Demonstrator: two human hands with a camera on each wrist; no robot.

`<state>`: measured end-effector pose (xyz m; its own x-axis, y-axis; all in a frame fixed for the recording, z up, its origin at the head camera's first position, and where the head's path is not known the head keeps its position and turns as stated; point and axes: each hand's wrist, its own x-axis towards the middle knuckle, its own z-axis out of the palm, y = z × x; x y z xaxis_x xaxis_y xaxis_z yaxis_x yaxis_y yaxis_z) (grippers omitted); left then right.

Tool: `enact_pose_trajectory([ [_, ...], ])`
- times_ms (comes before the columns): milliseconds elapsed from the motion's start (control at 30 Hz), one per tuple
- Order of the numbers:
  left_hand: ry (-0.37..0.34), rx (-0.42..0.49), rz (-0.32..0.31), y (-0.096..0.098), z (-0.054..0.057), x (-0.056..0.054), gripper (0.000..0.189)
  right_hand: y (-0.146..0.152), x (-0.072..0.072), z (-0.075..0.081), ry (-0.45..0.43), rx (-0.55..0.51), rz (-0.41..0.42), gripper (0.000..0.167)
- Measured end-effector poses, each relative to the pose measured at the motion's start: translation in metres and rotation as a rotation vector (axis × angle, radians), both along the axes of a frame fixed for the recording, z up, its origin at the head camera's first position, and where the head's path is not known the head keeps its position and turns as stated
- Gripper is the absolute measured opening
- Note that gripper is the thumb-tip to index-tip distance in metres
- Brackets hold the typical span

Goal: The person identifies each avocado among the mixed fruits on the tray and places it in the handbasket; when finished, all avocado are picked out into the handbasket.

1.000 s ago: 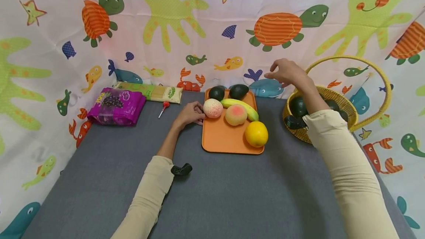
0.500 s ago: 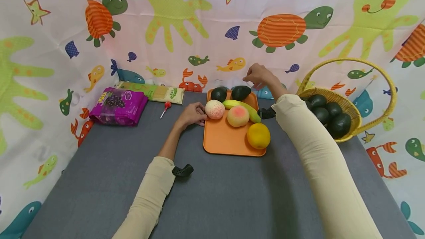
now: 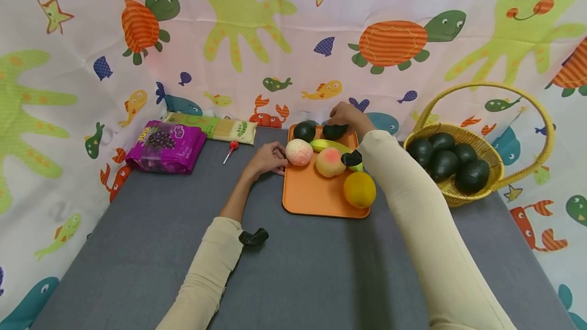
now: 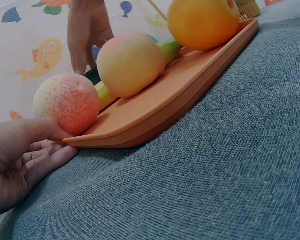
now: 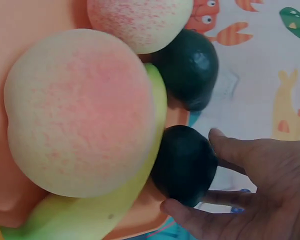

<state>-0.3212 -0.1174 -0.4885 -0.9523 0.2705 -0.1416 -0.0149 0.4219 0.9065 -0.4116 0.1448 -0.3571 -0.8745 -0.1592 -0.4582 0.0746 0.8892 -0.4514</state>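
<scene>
My left hand (image 3: 267, 158) pinches the left rim of an orange tray (image 3: 312, 200), thumb above and fingers beneath in the left wrist view. Close by that hand, a speckled pink-white peach (image 3: 299, 152) lies on the tray. At the back right corner, my right hand (image 3: 347, 116) reaches down over a dark green avocado (image 5: 185, 165); thumb and fingers sit around its sides in the right wrist view. A second avocado (image 3: 304, 131) lies to its left. The tray also bears a banana (image 3: 327, 145), a larger peach (image 3: 330, 162) and an orange (image 3: 359, 190).
To the right stands a yellow wicker basket (image 3: 496, 167) with a tall handle and several avocados (image 3: 444, 165) inside. At the back left lie a purple grape-printed bag (image 3: 167, 146), a green-and-tan packet (image 3: 229, 130) and a red lollipop (image 3: 233, 145). A patterned curtain (image 3: 293, 34) hangs behind the table.
My right hand has moved left from above the basket and lowered onto the avocado at the tray's back right corner. My left hand stays at the tray's rim.
</scene>
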Motion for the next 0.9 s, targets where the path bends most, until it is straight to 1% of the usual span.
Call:
enact_pose_trajectory([
  [100, 0.0, 0.02, -0.012, 0.001, 0.001, 0.001, 0.038, 0.0, 0.001, -0.006, -0.022, -0.011, -0.011, 0.056],
  [200, 0.006, 0.032, -0.018, 0.002, 0.002, 0.001, 0.037, 0.002, -0.001, -0.01, -0.015, -0.017, -0.004, 0.052],
  [367, 0.015, 0.004, -0.004, 0.0, 0.001, 0.0, 0.037, 0.002, -0.005, -0.01, 0.033, 0.03, 0.059, 0.051],
  [500, 0.004, 0.005, -0.006, -0.001, 0.001, 0.001, 0.038, 0.004, -0.002, -0.005, 0.108, 0.017, 0.105, 0.052],
  [600, 0.005, 0.014, -0.003, -0.001, 0.001, 0.001, 0.038, 0.009, 0.005, 0.005, 0.189, -0.018, 0.151, 0.053],
  [700, 0.007, 0.019, -0.005, 0.0, 0.001, 0.0, 0.038, 0.016, 0.015, 0.016, 0.265, -0.035, 0.199, 0.051],
  [833, -0.001, 0.017, -0.01, 0.001, 0.001, 0.0, 0.038, 0.028, 0.033, 0.032, 0.339, -0.041, 0.259, 0.048],
  [900, -0.004, 0.01, -0.007, 0.0, 0.001, 0.0, 0.037, 0.036, 0.041, 0.039, 0.359, -0.045, 0.274, 0.046],
])
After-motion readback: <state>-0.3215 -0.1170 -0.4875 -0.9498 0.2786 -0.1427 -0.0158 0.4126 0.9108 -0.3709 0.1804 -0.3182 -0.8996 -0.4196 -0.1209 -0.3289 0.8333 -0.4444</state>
